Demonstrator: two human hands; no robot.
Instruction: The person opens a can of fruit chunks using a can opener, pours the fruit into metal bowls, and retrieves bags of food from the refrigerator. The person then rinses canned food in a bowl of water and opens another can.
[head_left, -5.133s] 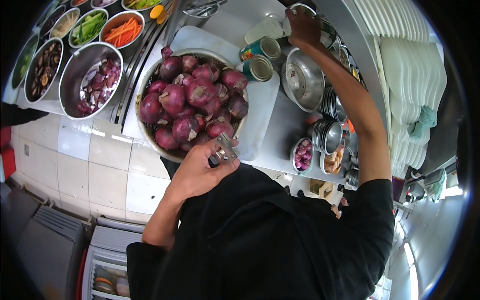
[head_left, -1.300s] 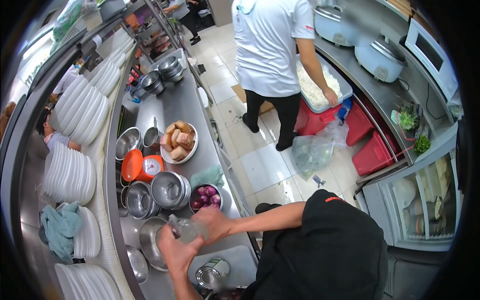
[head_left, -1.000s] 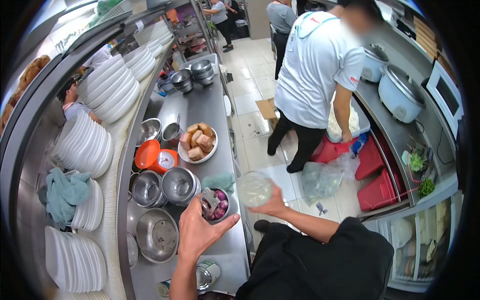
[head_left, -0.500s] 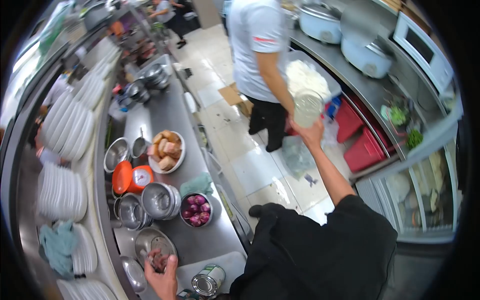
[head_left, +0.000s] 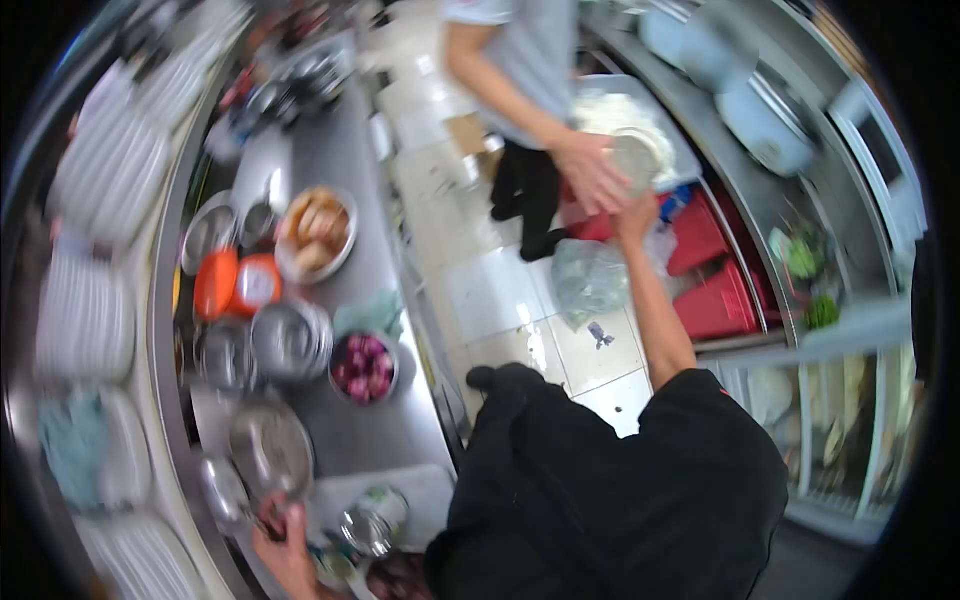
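My right hand [head_left: 636, 216] is stretched out over the floor, closed on a round clear container [head_left: 634, 163]. A co-worker's hand [head_left: 592, 172] reaches against the same container from the left. At the lower left my left hand [head_left: 285, 538] is curled in front of a shallow metal bowl [head_left: 272, 447]; something dark shows at its fingers, too blurred to name. A tin can [head_left: 376, 519] lies tilted on a white board [head_left: 430, 484] beside this hand. Farther up the counter stands a bowl of purple onions [head_left: 363, 367].
Stacked metal bowls [head_left: 290, 340], an orange scale [head_left: 257, 283] and a bowl of meat chunks [head_left: 318, 236] line the steel counter. White plates [head_left: 88, 315] fill the left shelf. Across the aisle are red bins [head_left: 715, 303], a tub of white food [head_left: 690, 150] and a plastic bag [head_left: 590, 280].
The co-worker's hand has moved onto the clear container that my right hand holds. My left hand has drawn back from over the shallow bowl to its near edge. The view has shifted.
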